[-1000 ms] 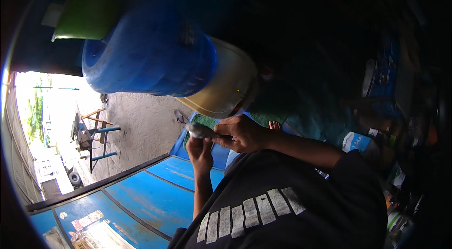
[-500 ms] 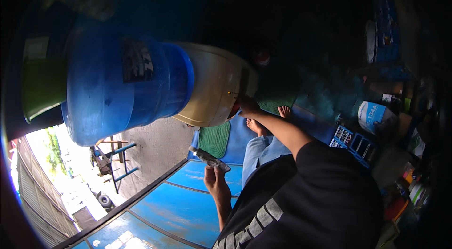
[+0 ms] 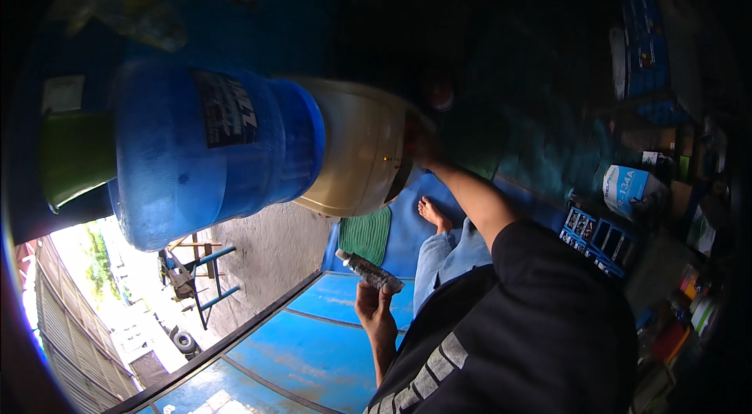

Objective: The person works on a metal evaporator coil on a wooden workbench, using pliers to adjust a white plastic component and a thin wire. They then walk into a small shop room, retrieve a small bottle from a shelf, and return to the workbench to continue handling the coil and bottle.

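Note:
My left hand (image 3: 377, 321) is closed around the lower part of a dark grey, mottled tube-like piece (image 3: 366, 270) with a pale narrow end; its exact kind does not show. My right arm reaches to the front of a cream water dispenser (image 3: 345, 140). There my right hand (image 3: 425, 149) is at a dark, reddish recess in the dispenser's front. Deep shadow hides its fingers, so what they touch cannot be made out. A small orange light glows on the dispenser near the hand. A large blue water bottle (image 3: 211, 155) is seated in the dispenser.
A green container (image 3: 77, 151) is beyond the bottle's base. A ribbed green mat (image 3: 365, 235) lies by my bare foot (image 3: 432, 212). Blue panels (image 3: 313, 339) extend at lower left. To the right are a blue tray (image 3: 597, 238), a white-and-blue box (image 3: 628, 188) and clutter.
My right hand has moved up across the dispenser's front, deeper into shadow. My left hand, still holding the grey piece, appears slightly farther right. One of my feet has gone from sight.

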Tool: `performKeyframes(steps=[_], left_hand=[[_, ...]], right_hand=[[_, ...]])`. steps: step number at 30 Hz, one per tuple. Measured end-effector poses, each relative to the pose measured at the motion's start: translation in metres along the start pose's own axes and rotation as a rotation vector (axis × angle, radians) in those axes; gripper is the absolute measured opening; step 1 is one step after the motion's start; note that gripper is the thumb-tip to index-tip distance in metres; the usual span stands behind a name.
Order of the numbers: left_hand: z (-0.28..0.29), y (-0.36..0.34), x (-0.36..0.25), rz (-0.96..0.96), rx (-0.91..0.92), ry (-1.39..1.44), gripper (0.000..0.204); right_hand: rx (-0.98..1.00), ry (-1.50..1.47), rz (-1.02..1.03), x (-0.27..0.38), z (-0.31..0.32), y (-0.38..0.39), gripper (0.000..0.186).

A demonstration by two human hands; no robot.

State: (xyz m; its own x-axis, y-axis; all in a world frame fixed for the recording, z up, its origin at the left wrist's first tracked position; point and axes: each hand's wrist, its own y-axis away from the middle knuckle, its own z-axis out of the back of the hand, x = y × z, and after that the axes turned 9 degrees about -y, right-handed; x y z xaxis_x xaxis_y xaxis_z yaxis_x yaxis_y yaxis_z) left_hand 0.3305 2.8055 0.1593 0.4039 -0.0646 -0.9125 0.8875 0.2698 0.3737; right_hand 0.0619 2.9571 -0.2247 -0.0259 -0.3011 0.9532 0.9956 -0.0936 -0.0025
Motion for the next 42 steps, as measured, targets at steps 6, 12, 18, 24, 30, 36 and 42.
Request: performKeyframes(steps=[6,12,18,24,30,36,42], left_hand=[[-0.002,-0.002,-0.005,-0.004,-0.007,-0.045,0.015],[-0.008,-0.005,-0.006,0.001,-0.003,-0.043,0.015],[-0.014,-0.018,-0.005,0.004,-0.003,-0.001,0.016],[-0.019,-0.024,0.000,-0.045,0.018,0.019,0.027],[-0.025,-0.037,-0.001,-0.054,0.046,0.037,0.023],[-0.033,-0.041,-0.014,-0.020,0.134,0.076,0.027],[-0.036,-0.042,-0.015,-0.088,0.164,0.019,0.038]], right_hand=[[0.038,-0.239,-0.069,-0.003,-0.017,-0.002,0.100],[-0.180,0.024,-0.020,0.079,0.015,0.069,0.085],[-0.008,-0.205,0.009,0.155,0.028,0.112,0.087],[-0.004,-0.345,0.021,0.161,0.027,0.096,0.085],[0.066,-0.417,0.053,0.156,0.033,0.088,0.087],[0.086,-0.448,-0.018,0.149,0.027,0.090,0.095],[0.105,-0.437,-0.026,0.152,0.028,0.089,0.096]])
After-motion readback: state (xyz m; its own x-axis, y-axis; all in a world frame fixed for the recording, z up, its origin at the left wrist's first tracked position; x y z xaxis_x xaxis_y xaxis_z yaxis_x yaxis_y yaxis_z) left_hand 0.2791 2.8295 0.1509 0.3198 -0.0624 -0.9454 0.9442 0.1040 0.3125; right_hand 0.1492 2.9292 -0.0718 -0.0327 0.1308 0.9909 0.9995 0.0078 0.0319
